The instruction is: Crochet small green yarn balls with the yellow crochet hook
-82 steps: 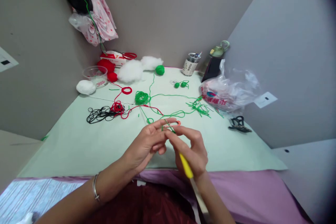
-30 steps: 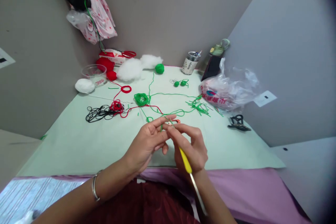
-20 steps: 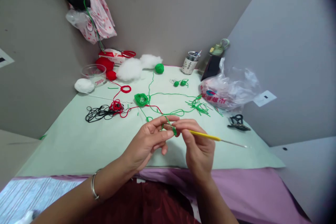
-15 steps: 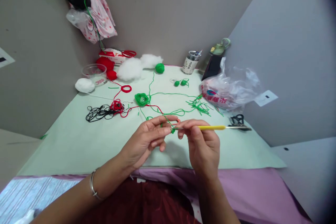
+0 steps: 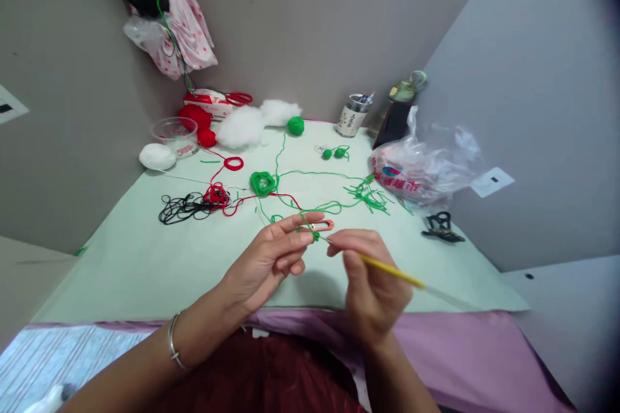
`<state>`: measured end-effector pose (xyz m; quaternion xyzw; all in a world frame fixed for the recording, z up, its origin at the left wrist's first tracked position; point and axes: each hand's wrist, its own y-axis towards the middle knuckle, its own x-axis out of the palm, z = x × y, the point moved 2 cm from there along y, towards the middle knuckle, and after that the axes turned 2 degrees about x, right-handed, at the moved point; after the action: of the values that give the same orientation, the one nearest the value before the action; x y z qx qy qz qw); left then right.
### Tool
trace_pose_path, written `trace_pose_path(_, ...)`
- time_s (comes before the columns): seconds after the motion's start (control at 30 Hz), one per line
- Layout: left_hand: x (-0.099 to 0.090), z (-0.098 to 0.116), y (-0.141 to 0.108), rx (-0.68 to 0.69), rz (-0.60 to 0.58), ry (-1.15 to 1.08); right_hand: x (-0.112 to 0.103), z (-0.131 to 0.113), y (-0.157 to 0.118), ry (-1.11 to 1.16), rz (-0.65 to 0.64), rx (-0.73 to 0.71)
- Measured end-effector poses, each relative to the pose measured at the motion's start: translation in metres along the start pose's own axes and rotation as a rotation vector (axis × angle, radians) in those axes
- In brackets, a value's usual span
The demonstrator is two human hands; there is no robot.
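Two pinch grips.
My left hand (image 5: 264,264) holds the green piece (image 5: 316,236), my right hand (image 5: 375,293) the yellow hook (image 5: 393,270); even tension helps.

Both hands (image 5: 375,284) raised, fingers curled.

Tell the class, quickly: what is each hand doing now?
Left hand: closed on the small green yarn piece.
Right hand: closed on the yellow-handled hook.

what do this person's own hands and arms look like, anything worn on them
The left hand has a thin silver-coloured bangle at its wrist, with a small bar-like end. The right hand shows no jewellery. No gloves or sleeves are in view.
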<state>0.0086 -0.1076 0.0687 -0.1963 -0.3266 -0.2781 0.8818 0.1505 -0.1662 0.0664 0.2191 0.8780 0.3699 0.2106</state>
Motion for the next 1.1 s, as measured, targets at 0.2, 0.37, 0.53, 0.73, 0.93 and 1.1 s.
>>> trace_pose_path(0.2, 0.004, -0.001, -0.003, 0.17, 0.076, 0.137, 0.006, 0.0, 0.001, 0.022, -0.028, 0.061)
trace_pose_path(0.37, 0.001, -0.002, 0.001, 0.009, 0.011, -0.027, 0.005, 0.001, -0.004, -0.112, 0.012, -0.118)
trace_pose_path(0.53, 0.002, 0.002, 0.001, 0.058, -0.022, 0.018, -0.001, 0.006, 0.003, 0.383, 0.063, 0.269)
trace_pose_path(0.73, 0.005, -0.002, -0.002, 0.084, -0.039, 0.074, 0.006, 0.004, 0.004, 0.307, -0.054, 0.236)
trace_pose_path(0.93, 0.003, 0.0, -0.003, -0.01, -0.052, -0.011, 0.004, 0.011, 0.002, 0.451, -0.023, 0.353)
trace_pose_path(1.1, 0.003, 0.004, -0.002, -0.051, -0.073, -0.095, 0.001, 0.015, 0.005, 0.632, 0.039, 0.491)
